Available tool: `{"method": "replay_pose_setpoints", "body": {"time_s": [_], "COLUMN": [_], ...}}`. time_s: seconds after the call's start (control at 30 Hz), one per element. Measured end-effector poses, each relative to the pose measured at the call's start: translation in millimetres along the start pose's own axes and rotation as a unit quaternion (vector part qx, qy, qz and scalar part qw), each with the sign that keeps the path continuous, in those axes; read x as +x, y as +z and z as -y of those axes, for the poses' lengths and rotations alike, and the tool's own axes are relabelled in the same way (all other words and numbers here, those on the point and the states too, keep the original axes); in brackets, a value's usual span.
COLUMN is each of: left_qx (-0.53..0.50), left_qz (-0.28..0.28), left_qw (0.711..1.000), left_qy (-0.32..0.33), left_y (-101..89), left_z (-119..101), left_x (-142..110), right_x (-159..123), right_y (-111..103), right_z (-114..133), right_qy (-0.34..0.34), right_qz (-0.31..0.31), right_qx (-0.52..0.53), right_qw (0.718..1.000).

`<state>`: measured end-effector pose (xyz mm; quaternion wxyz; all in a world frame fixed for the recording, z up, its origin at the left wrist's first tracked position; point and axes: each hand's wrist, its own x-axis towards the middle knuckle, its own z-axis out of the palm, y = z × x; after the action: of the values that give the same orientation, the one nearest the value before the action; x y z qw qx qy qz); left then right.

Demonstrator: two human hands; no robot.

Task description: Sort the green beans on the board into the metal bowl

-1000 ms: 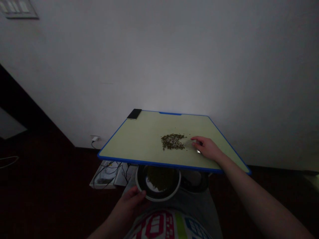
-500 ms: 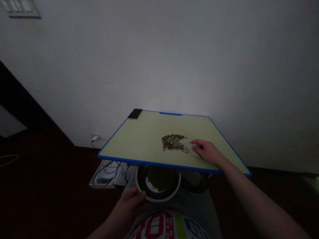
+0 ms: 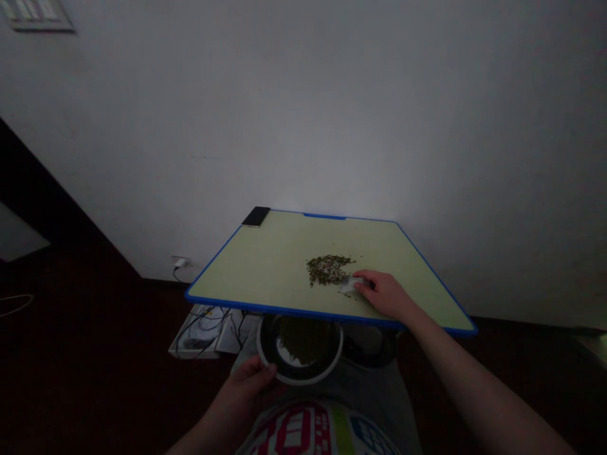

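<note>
My left hand (image 3: 247, 380) grips the near-left rim of a round bowl (image 3: 306, 381), thumb over the edge. Dark green, bean-like grains (image 3: 308, 338) fill part of this bowl, which is below the table's front edge. On the pale yellow tabletop (image 3: 263, 268), more small brownish-green grains (image 3: 327, 268) lie scattered in a loose patch. My right hand (image 3: 383, 294) is closed on a thin, clear piece of plastic (image 3: 349, 285), held low against the tabletop at the right edge of the patch. Dim light hides its exact shape.
A black phone (image 3: 256, 216) lies at the table's far-left corner. Beside the bowl, under the table edge, sits a second dark container (image 3: 370, 346). A white box with cables (image 3: 199, 332) is on the floor at left. A wall (image 3: 332, 114) stands behind the table.
My right hand has moved left with the clear plastic piece, toward the grains. A few grains now lie nearer the front, below the piece. My left hand and the bowl stay put.
</note>
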<state>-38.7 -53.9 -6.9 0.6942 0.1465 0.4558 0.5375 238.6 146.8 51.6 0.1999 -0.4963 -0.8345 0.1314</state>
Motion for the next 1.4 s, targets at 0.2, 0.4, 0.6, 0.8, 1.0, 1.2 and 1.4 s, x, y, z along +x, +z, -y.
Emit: {"method": "replay_pose_setpoints", "body": {"time_s": [0.2,0.4,0.6,0.8,1.0,1.2,1.4], "left_qx": [0.011,0.013,0.013,-0.001,0.000,-0.001,0.006], "left_qz": [-0.003,0.012,0.006,0.045,0.037,0.021,0.021], "left_qw": [1.000,1.000,1.000,0.999,0.999,1.000,1.000], "left_qy": [0.005,0.004,0.004,0.004,-0.001,0.004,0.006], "left_y": [2.6,3.9,1.3,3.9,5.3,2.2,2.1], "left_z": [-1.3,-2.5,-1.5,-2.8,-3.5,-1.4,-1.9], "left_x": [-2.1,-2.5,-1.9,-2.9,-4.3,-1.6,-1.6], "right_x": [-3.8,-10.0,-10.5,-11.4,-11.4,-12.8,-13.6], "right_y": [5.4,12.1,18.8,22.0,27.7,32.6,33.8], "right_z": [12.0,31.3,42.5,56.6,70.9,83.9,90.6], "right_qy": [0.006,0.027,0.028,0.023,0.014,-0.001,-0.017], "right_qz": [-0.001,-0.009,-0.015,-0.021,-0.012,0.004,0.017], "right_qx": [0.000,-0.014,-0.032,-0.041,-0.045,-0.025,-0.006], "right_qw": [1.000,1.000,0.999,0.999,0.999,1.000,1.000]}}
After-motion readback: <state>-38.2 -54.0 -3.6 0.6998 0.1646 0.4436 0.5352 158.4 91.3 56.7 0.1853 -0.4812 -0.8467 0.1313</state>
